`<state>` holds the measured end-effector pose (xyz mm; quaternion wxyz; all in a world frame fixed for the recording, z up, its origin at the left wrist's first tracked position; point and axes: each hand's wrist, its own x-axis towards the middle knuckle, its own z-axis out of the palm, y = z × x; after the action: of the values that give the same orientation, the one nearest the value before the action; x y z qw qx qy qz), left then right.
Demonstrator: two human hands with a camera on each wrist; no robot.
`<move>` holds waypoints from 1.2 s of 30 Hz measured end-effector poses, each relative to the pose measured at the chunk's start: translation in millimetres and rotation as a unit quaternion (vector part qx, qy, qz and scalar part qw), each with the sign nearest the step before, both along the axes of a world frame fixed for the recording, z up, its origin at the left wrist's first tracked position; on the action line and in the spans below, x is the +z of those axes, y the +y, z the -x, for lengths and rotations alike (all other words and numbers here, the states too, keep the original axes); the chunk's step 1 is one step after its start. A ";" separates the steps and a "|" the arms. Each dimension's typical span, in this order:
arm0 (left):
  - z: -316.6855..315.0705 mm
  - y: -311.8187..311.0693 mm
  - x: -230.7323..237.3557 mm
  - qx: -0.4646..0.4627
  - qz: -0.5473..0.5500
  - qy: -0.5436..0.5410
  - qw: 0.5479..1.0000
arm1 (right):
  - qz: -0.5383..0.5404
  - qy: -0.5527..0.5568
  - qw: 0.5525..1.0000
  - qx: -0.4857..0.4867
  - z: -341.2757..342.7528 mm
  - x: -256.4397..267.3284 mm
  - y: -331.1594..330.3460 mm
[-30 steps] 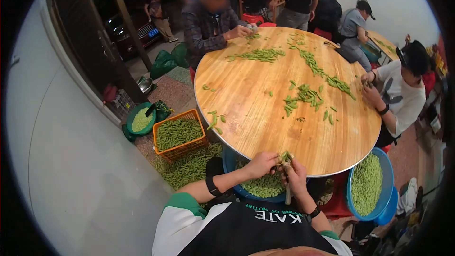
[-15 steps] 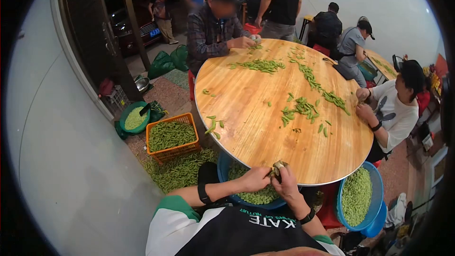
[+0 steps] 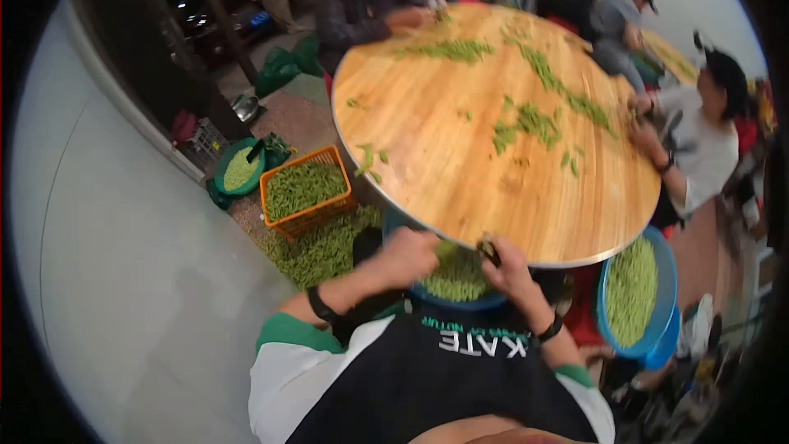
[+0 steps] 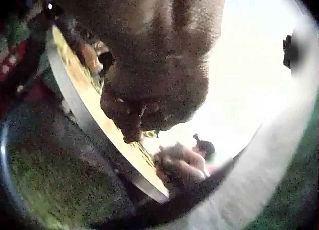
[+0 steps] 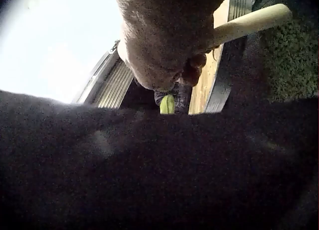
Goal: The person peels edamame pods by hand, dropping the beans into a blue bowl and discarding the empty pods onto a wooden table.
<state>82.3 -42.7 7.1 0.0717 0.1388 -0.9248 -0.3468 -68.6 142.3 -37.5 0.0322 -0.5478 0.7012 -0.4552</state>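
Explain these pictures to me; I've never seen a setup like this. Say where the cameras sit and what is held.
There is no machine here: a person works with two bare hands, the left hand and right hand. The head picture comes from a camera worn on the head, looking forward and down. The other two come from a camera on each wrist, so one hand looms large in each. On the round wooden table lie green pods in loose heaps. Below the hands sits a blue tub of pale green beans. The right hand grips a pale stick, clearest in the right wrist picture, with a green pod just below that hand in the frame. The left hand is blurred; I cannot tell whether it holds anything.
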 end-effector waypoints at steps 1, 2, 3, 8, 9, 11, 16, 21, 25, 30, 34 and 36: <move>-9.5 -19.2 9.7 0.017 0.088 -0.007 0.996 | -0.022 0.006 0.999 0.024 -1.1 -0.1 1.7; -15.5 -38.2 0.1 0.091 0.133 0.016 0.987 | -0.043 0.007 0.998 0.048 -3.3 -1.5 3.8; -22.4 -56.3 7.3 0.109 0.218 -0.015 0.970 | -0.026 -0.014 0.997 0.072 -8.3 0.9 4.1; -3.5 -100.5 6.0 0.157 0.380 0.026 0.911 | 0.003 0.014 0.996 0.084 -13.5 2.2 3.3; 9.7 -100.7 10.3 0.138 0.378 0.105 0.909 | 0.004 0.002 0.997 0.081 -12.1 2.1 4.3; 49.2 -94.5 10.9 0.054 0.246 0.094 0.963 | 0.016 -0.052 0.996 0.071 -10.3 -0.1 5.5; 185.0 -70.8 -0.4 -0.087 0.179 0.165 0.966 | -0.011 -0.164 0.986 0.037 2.5 -3.0 15.0; 286.4 -84.4 -42.6 -0.074 0.268 0.158 0.948 | 0.035 -0.400 0.916 -0.006 10.5 7.5 29.1; 297.2 -82.9 -43.2 -0.101 0.194 0.095 0.971 | 0.038 -0.455 0.889 -0.031 15.7 11.9 32.5; 277.7 -70.4 -32.9 -0.140 0.183 0.046 0.972 | 0.100 -0.551 0.827 -0.040 26.4 4.3 23.0; 257.0 -58.8 -32.6 -0.105 0.170 0.089 0.976 | 0.174 -0.586 0.788 -0.068 33.0 8.7 14.1; 238.7 -49.6 -26.4 -0.112 0.047 0.105 0.987 | 0.186 -0.593 0.780 -0.068 34.3 10.9 13.3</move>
<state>-156.4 -92.2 -19.3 0.1358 -0.0062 -0.9373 -0.3210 -102.9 155.6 -26.5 0.3083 -0.1155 0.4808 -0.8127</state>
